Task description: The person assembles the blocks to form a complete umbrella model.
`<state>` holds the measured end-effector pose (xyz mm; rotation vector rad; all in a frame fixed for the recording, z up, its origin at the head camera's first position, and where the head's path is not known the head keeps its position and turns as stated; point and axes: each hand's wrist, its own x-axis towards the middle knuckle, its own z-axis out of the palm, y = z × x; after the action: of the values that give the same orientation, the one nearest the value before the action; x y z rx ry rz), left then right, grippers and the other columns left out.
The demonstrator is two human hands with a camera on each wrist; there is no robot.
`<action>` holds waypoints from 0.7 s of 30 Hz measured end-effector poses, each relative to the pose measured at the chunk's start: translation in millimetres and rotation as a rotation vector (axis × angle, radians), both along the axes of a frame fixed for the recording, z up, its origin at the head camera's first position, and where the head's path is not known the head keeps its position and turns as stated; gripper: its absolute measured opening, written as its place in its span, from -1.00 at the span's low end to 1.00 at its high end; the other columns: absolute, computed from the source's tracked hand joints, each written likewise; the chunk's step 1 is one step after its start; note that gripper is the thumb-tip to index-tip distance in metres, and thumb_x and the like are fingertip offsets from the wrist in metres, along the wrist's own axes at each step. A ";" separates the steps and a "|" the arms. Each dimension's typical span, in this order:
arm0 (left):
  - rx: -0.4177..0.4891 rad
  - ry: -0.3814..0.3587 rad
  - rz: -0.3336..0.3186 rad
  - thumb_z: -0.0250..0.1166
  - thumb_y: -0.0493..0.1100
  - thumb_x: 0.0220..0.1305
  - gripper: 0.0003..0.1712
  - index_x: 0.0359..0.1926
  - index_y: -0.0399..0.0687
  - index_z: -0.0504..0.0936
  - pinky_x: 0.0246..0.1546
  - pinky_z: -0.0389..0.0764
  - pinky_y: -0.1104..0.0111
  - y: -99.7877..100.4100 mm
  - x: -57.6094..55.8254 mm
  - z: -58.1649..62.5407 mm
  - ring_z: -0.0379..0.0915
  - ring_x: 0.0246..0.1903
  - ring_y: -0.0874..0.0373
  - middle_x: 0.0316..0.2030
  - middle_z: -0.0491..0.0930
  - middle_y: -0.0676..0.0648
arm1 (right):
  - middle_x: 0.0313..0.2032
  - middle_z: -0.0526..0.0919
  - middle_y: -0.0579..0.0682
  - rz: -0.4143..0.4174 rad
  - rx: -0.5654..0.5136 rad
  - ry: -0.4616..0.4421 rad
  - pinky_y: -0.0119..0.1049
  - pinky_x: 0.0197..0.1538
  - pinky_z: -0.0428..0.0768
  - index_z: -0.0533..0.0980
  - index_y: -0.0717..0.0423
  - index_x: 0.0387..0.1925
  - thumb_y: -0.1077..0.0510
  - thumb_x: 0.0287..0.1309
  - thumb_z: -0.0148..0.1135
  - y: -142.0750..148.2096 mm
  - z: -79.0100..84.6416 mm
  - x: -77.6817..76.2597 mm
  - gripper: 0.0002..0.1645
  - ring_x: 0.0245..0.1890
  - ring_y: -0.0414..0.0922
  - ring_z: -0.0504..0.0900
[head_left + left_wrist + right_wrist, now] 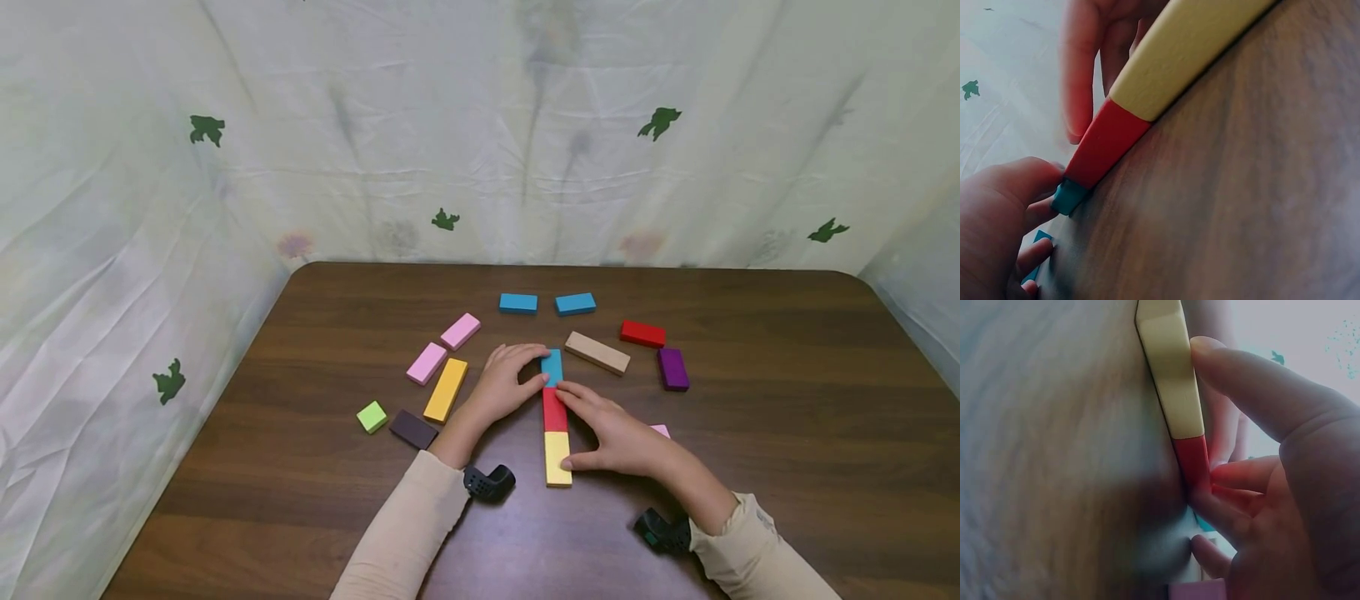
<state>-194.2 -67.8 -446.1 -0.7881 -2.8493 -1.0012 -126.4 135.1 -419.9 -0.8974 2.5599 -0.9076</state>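
A blue block, a red block and a yellow block lie end to end in a straight row on the table. At the row's far end my left hand pinches the blue block between thumb and bent fingers, which also show in the left wrist view. My right hand lies along the row's right side. Its thumb touches the yellow block's side in the right wrist view, and its extended fingertips touch near the red block's far end. The hand partly hides a pink block.
Two blue blocks lie at the back. A beige block, a red block and a purple block are to the right. Leftward lie two pink blocks, an orange-yellow block, a dark block and a green block.
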 end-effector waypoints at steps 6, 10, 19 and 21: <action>0.003 0.001 -0.008 0.20 -0.02 0.18 -0.57 0.09 0.06 0.47 0.23 -0.11 0.12 0.0 -0.4 -0.4 0.19 0.15 0.19 0.09 0.42 0.06 | 0.31 0.04 0.02 -0.019 0.012 0.034 0.05 0.14 0.21 0.10 0.14 0.32 -0.26 -0.15 0.31 -2.4 -0.6 2.7 0.08 0.25 0.00 0.11; 0.013 -0.004 -0.012 0.20 -0.02 0.18 -0.56 0.09 0.06 0.47 0.23 -0.11 0.11 0.1 -0.1 0.7 0.20 0.15 0.17 0.09 0.42 0.05 | 0.29 0.09 0.05 -0.064 0.004 0.075 0.08 0.12 0.22 0.13 0.15 0.30 -0.30 -0.13 0.27 -5.3 -2.6 2.9 0.06 0.22 0.03 0.16; 0.002 0.003 -0.011 0.19 -0.02 0.19 -0.57 0.09 0.05 0.47 0.23 -0.11 0.11 -0.5 -0.4 0.5 0.19 0.16 0.17 0.10 0.41 0.05 | 0.30 0.10 0.07 -0.065 0.013 0.127 0.13 0.11 0.19 0.13 0.18 0.30 -0.31 -0.10 0.23 -7.1 -4.6 2.5 0.05 0.24 0.03 0.16; 0.003 0.000 -0.015 0.19 -0.02 0.19 -0.57 0.09 0.04 0.47 0.23 -0.11 0.11 -0.7 0.0 0.7 0.18 0.16 0.17 0.10 0.41 0.05 | 0.30 0.10 0.07 -0.065 0.013 0.124 0.13 0.10 0.19 0.13 0.18 0.30 -0.31 -0.10 0.24 -6.8 -4.4 2.9 0.05 0.23 0.03 0.16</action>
<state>-194.2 -68.5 -445.4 -0.8111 -2.8455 -1.0072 -123.6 128.3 -424.3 -0.8979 2.7112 -0.8782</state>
